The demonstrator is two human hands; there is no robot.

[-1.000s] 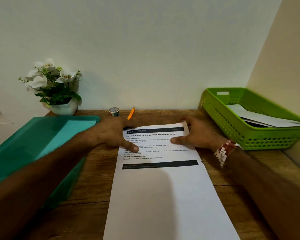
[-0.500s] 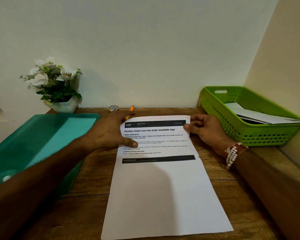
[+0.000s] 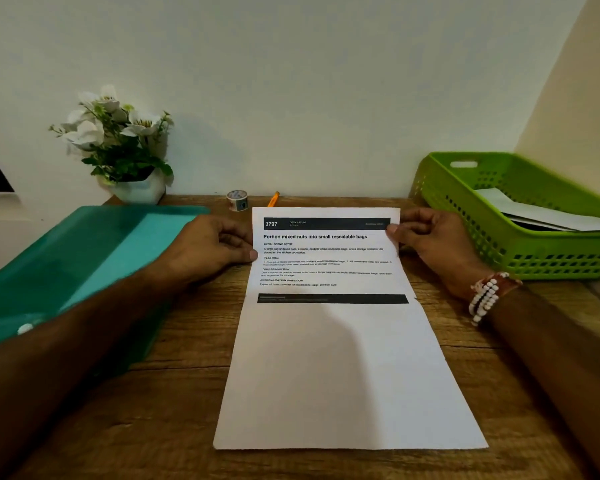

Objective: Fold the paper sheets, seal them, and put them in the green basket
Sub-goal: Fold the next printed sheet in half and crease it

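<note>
Paper sheet [image 3: 347, 375] lies in the middle of the wooden table [image 3: 187, 427], its long axis running from the near edge straight toward the far edge. Its blank near half is flat on the wood, while the printed far part is tilted up off the table. A big teal plastic case [image 3: 84, 265] fills the left side; it is blurred, and I cannot tell whether it is a folder or a lidded box. At the far right corner sits the green basket [image 3: 534, 258], cut off by the frame edge, with some white papers [image 3: 548, 216] already inside; how many is hard to say.

The left hand [image 3: 208, 247] pinches the left edge of the raised part, thumb on the printed face. The right hand [image 3: 433, 244], with a beaded bracelet [image 3: 485, 299] at the wrist, pinches the right edge close to the top corner. The fingers behind the paper are hidden. Both hands are level with each other, so neither is nearer. The coming fold likely means drawing this far end toward the near edge, along the long axis. The basket is closer to the right hand.

A white flower pot [image 3: 139, 192] stands at the far left corner. A small tape roll [image 3: 237, 199] and an orange pencil [image 3: 273, 199] lie along the far edge, just behind the sheet.
</note>
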